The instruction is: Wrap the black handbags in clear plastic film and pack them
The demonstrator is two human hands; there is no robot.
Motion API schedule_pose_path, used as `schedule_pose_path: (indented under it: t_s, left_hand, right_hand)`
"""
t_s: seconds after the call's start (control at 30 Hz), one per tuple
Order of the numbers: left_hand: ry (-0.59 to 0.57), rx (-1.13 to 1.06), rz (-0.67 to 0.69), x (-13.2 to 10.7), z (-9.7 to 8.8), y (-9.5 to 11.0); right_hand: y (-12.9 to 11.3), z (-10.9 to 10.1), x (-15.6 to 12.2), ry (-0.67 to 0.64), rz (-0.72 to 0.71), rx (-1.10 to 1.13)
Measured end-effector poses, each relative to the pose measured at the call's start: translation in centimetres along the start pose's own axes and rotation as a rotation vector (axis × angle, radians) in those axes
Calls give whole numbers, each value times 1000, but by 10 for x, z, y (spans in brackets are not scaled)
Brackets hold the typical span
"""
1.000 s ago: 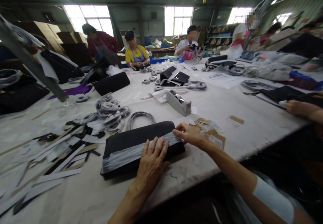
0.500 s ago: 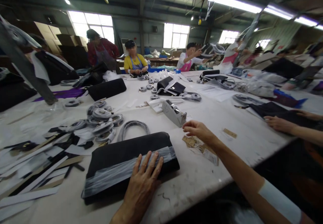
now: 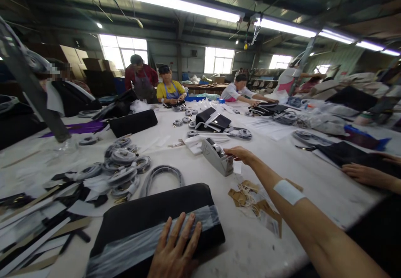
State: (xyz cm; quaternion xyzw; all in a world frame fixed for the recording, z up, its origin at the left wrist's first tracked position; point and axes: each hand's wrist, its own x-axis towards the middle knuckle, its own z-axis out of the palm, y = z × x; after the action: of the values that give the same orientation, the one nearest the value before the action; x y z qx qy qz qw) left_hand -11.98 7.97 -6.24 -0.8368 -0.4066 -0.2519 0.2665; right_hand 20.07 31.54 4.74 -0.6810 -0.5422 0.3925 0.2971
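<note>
A black bag (image 3: pixel 150 205), with a strip of translucent wrapping (image 3: pixel 131 242) across it, lies at the table's near edge. My left hand (image 3: pixel 177 244) rests flat on the strip, fingers spread. Farther off, my right hand (image 3: pixel 239 153) is at the front end of a grey tape dispenser (image 3: pixel 216 157). Its fingers are drawn together at the fingertips, and whatever is between them is too small to make out. A white patch (image 3: pixel 238 167) shows below that hand. Behind the bag curves a wrapped strap loop (image 3: pixel 164 171).
Brown tags with strings (image 3: pixel 250 198) lie under my right forearm. Coiled wrapped straps (image 3: pixel 123 165) and loose strips (image 3: pixel 40 228) cover the left side. Another black bag (image 3: pixel 213 119) stands beyond the dispenser. At the right, a co-worker's hands (image 3: pixel 366 175) touch black material.
My right hand has moved forward from above the tags to the dispenser's end. My left hand stays on the bag. The view has tilted up, and a far co-worker has leaned over the table.
</note>
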Motion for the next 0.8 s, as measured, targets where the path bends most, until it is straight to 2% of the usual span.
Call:
schedule_pose_path:
  t_s: [0.2,0.37,0.5,0.63,0.73,0.8]
  left_hand:
    - [-69,109,107,1,-6,-5]
    - [-87,130,111,4,-11,-6]
    - [-111,106,108,8,-17,-5]
    - [-123,48,55,10,-22,-2]
    - [-144,-4,25,12,-24,0]
    - [-164,-27,22,13,-25,1]
  right_hand:
    - [-2,-2,-11,85,-118,57]
    - [15,-7,-35,181,-128,43]
    - [30,-5,-45,178,-44,-80]
    - [36,-11,-53,168,6,-197]
    - [34,-16,-67,128,12,-258]
    - [26,-11,-81,68,-23,-257]
